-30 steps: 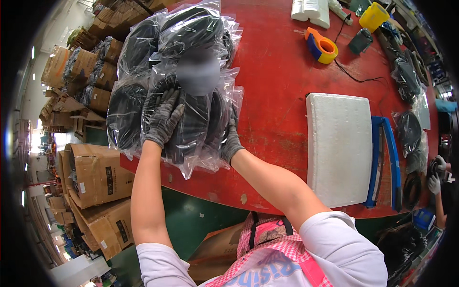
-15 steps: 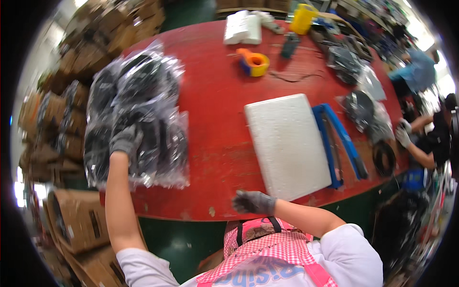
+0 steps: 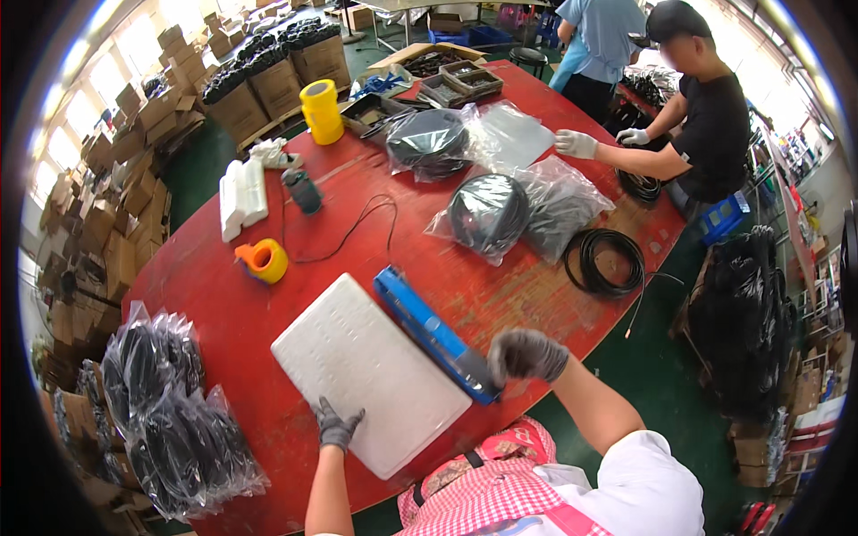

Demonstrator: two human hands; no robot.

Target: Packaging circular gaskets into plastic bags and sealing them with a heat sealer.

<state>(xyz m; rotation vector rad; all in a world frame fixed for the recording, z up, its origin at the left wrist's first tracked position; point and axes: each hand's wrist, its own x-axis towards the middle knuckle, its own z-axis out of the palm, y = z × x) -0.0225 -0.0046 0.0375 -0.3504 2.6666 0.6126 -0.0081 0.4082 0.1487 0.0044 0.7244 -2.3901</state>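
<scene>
My left hand, in a grey glove, lies with spread fingers on the lower left edge of a white foam board. The board lies flat and slanted on the red table. Along its right edge runs a long blue bar-shaped tool with a dark near end. My right hand, also in a grey glove and a little blurred, hovers beside that near end with fingers curled inward. What it may hold is hidden. At the left, black coiled items in clear bags are piled on the table.
Beyond the board are an orange-yellow tape dispenser, a dark green bottle, white rolls and yellow rolls. Bagged black coils and a loose black cable lie to the right. A gloved co-worker stands at the right edge.
My left hand has left the bagged pile and come onto the foam board. My right hand has moved right to the blue tool's near end. The view has turned toward the right.
</scene>
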